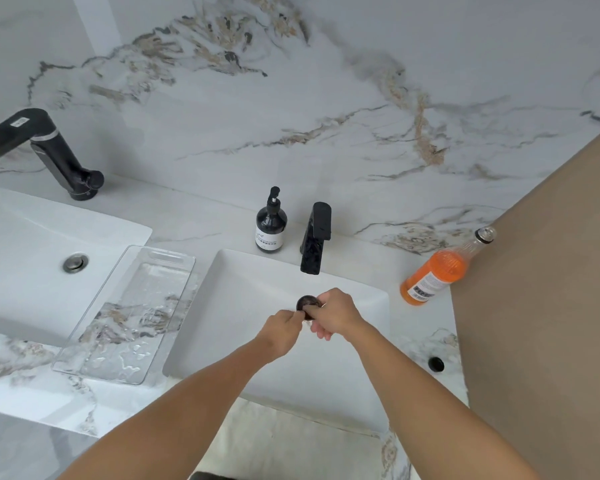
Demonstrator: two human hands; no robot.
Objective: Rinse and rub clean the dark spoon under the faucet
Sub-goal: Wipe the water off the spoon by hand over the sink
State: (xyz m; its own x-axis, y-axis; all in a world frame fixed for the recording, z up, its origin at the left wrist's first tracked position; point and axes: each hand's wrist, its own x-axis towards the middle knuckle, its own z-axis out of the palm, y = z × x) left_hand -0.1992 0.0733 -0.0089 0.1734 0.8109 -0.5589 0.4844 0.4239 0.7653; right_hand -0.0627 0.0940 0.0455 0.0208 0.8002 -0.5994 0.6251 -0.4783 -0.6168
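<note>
The dark spoon (306,302) shows only its round bowl, held over the white sink (243,289) just below the spout of the black faucet (315,237). My right hand (336,315) wraps around the spoon from the right, with a finger lying across the bowl. My left hand (282,330) pinches the part of the spoon just below the bowl from the left. The handle is hidden between my two hands. I cannot make out a water stream.
A dark soap pump bottle (271,225) stands left of the faucet. An orange-filled glass bottle (437,271) leans at the right by a tan panel (551,306). A clear tray (125,313) lies between this sink and a second sink (32,258) with its own black faucet (49,150).
</note>
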